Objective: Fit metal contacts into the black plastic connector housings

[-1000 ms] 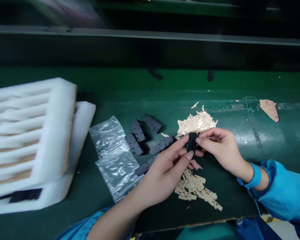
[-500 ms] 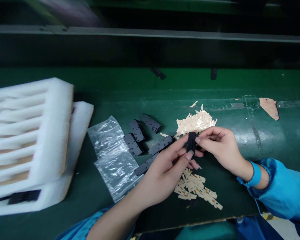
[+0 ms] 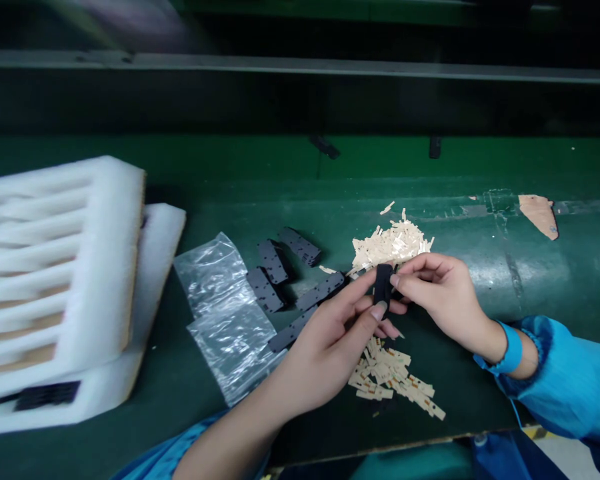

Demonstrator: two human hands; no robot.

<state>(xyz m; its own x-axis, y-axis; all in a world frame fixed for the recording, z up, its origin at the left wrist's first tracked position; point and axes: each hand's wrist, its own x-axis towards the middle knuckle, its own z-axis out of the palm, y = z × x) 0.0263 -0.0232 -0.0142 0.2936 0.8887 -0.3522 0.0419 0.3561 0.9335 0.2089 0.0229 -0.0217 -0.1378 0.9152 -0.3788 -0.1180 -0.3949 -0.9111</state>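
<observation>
A dark green work surface (image 3: 505,280) ran across the whole view. At its left edge sat a stack of white slotted foam trays (image 3: 60,267), the upper one tilted on the lower, with a row of black parts (image 3: 47,395) showing in a slot of the lower tray. Beside the trays lay two crumpled clear plastic bags (image 3: 227,313), one overlapping the other. Just right of the bags, several flat black plastic strips with small holes (image 3: 280,273) lay scattered on the surface, some touching.

The left hand (image 3: 330,347) reached in from the lower edge, its thumb and fingers closed on a small black rectangular plastic piece (image 3: 383,285) held upright above the surface. The right hand (image 3: 443,293), with a bright blue band (image 3: 511,350) at the wrist, met it from the other side, its fingertips pinching the same piece. Both sleeves were blue.

Behind the hands lay a heap of small cream-coloured metal-looking clips (image 3: 393,243); a second, flatter scatter of the same clips (image 3: 395,380) lay below the hands, near the front edge. A torn tan patch (image 3: 540,215) marked the surface at far right.
</observation>
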